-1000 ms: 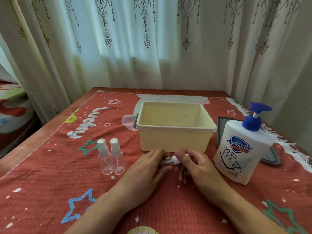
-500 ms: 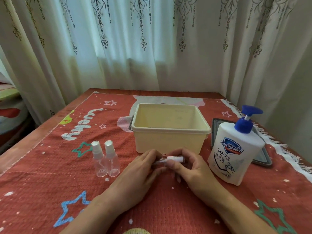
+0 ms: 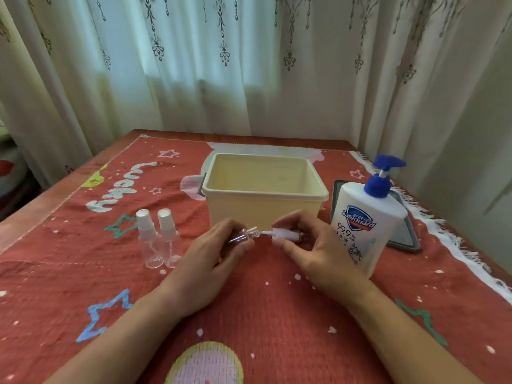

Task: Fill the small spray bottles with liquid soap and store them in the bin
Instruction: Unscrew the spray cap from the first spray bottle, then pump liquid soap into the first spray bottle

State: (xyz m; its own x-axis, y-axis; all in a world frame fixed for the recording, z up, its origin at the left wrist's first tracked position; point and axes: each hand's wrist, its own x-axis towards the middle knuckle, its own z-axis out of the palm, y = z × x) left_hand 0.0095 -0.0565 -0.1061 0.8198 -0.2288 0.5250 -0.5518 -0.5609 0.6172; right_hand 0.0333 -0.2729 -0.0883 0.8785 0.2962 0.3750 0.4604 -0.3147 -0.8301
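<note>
My left hand (image 3: 213, 261) grips a small clear spray bottle (image 3: 243, 234) lying sideways, its threaded neck bare and pointing right. My right hand (image 3: 310, 245) holds the white spray cap (image 3: 285, 234), pulled out so that its thin tube still reaches the neck. Two more small spray bottles (image 3: 159, 239) stand capped and upright to the left. The cream bin (image 3: 264, 189) sits just behind my hands, with nothing visible in it. A white soap pump bottle (image 3: 365, 223) with a blue pump stands at the right.
A dark grey lid (image 3: 407, 236) lies flat behind the soap bottle. A red patterned cloth (image 3: 263, 314) covers the table. Curtains hang close behind the table's far edge, and the cloth's fringe runs along the right edge.
The spray cap has come off the bottle: my right hand drew it to the right while my left hand kept the bottle. The two standing bottles have not moved.
</note>
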